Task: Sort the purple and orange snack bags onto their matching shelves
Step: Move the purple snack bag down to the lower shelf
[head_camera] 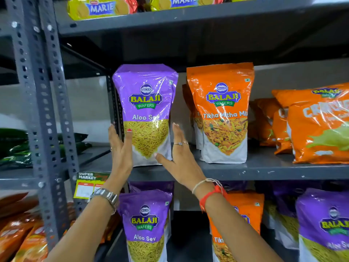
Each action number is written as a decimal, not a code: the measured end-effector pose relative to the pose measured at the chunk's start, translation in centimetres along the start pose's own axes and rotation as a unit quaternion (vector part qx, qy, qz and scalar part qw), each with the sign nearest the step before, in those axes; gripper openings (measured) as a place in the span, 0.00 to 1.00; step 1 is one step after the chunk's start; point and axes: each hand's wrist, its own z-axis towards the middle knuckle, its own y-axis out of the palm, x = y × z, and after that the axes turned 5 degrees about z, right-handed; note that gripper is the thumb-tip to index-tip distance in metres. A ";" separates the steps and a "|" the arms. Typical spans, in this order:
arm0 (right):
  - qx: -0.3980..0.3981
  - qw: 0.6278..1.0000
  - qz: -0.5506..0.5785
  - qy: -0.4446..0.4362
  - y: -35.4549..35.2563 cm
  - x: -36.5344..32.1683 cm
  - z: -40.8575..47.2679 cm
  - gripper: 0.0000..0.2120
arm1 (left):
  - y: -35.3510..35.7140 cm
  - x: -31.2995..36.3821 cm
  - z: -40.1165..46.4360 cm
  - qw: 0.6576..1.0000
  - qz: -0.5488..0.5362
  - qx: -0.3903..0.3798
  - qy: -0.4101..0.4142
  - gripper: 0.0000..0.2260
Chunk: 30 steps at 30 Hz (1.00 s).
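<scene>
Head view: the purple Aloo Sev bag (146,112) stands upright on the middle shelf (264,170), long axis toward 12 o'clock, printed front facing out, pressed between the flat-palmed left hand (120,148) at 9 o'clock and right hand (179,154) at 3 o'clock.

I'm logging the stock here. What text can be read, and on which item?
"BALAJI WAFERS", "Aloo Sev": held purple bag
"BALAJI WAFERS", "Tikha Mitha Mix": orange bag
"MARIE": yellow packs, top shelf
"SUPER MARKET": shelf tag; prices unreadable
"BALAJI WAFERS", "Aloo Sev": lower purple bag
Right orange bags: cut off
</scene>
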 end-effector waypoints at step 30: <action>-0.095 0.995 0.002 -0.022 -1.4 -3.6 -3.9 0.57 | -6.9 4.0 -10.0 0.982 -0.130 -0.105 -0.089 0.38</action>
